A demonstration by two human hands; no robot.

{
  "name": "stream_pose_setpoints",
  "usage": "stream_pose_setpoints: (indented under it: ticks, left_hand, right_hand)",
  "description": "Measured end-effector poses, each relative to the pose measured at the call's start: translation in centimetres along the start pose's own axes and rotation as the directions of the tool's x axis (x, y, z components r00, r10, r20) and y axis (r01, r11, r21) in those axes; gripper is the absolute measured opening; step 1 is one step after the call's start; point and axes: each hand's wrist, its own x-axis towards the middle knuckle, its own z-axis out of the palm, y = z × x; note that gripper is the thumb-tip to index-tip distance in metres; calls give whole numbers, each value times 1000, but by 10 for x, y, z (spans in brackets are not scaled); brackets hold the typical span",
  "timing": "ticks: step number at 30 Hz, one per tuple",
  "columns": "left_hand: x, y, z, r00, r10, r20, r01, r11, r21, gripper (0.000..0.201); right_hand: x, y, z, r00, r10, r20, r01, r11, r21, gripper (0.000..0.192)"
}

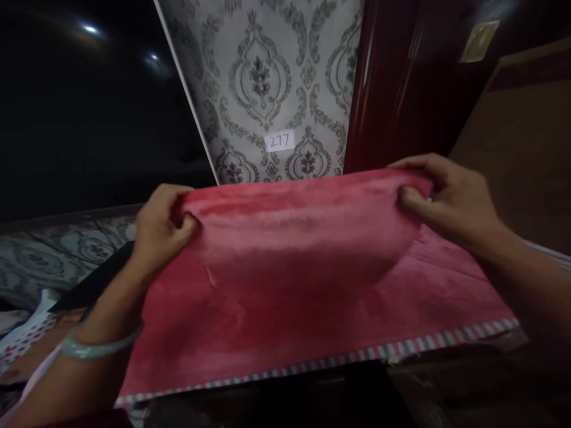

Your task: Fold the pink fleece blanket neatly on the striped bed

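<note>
A pinkish-red piece of cloth (pixel 303 267) with a grey, white and pink striped edge is stretched between my two hands. At its upper left corner, my left hand (pixel 167 223) pinches the fabric between thumb and fingers. My right hand (pixel 446 193) grips the upper right part, its thumb on the near face and its fingers behind. The upper part is lifted and sags slightly in the middle, while the lower part spreads toward me. A pale bangle (pixel 102 348) circles my left wrist. What supports the lower part of the cloth is mostly hidden beneath it.
A large black screen (pixel 89 119) stands at the left. Patterned wallpaper (pixel 261 77) with a paper label (pixel 279 140) marked 277 is straight ahead. To the right are a dark red glossy door frame (pixel 392 89) and a brown box-like panel (pixel 526 142). Dotted fabric (pixel 33 339) lies at the lower left.
</note>
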Motion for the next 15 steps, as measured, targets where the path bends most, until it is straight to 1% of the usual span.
stream_pose_setpoints:
  ticks: [1,2,3,4,5,6,7,8,9,10,11,12,13,14,15]
  left_hand:
    - [16,-1,-6,999,-44,10,44,998,-42,35]
    - [30,-5,-8,995,-94,44,97,992,-82,37]
    - [40,-10,-6,984,-148,104,160,979,-126,40]
    - [48,-17,0,963,-201,181,233,956,-177,42]
    - [51,-25,10,930,-248,271,314,920,-236,44]
    - [50,-33,25,886,-289,363,404,865,-297,44]
    - [45,-41,43,830,-328,451,502,791,-350,44]
    - [35,-48,64,758,-357,546,605,698,-383,42]
    - [23,-53,86,682,-414,603,703,601,-382,39]
    - [7,-57,108,588,-487,646,792,510,-337,35]
    - [-9,-59,128,487,-549,679,860,439,-262,31]
    - [-24,-59,146,437,-570,696,885,411,-219,29]
    - [-38,-60,160,403,-580,707,900,389,-194,29]
    - [-50,-61,170,378,-590,713,911,375,-172,31]
    - [-58,-63,178,366,-595,716,915,369,-161,32]
  right_hand:
    - [15,3,-3,999,47,12,-47,998,45,33]
    - [28,7,-2,994,101,39,-104,990,95,32]
    - [37,15,3,984,157,88,-169,974,154,32]
    - [43,23,12,964,211,159,-243,946,216,34]
    - [45,33,25,934,264,241,-326,906,270,35]
    - [42,43,43,894,311,323,-409,859,307,37]
    - [35,52,62,842,356,406,-496,807,320,37]
    - [24,60,83,785,416,458,-579,756,305,37]
    - [10,66,104,724,475,500,-651,710,268,36]
    - [-5,71,123,655,518,550,-712,668,218,38]
    - [-20,74,140,606,542,582,-746,641,179,41]
    - [-33,77,154,568,558,605,-769,622,148,45]
    - [-44,80,164,533,569,626,-789,602,124,51]
    - [-52,83,171,490,580,651,-816,568,108,57]
    - [-56,86,176,431,591,682,-853,514,94,63]
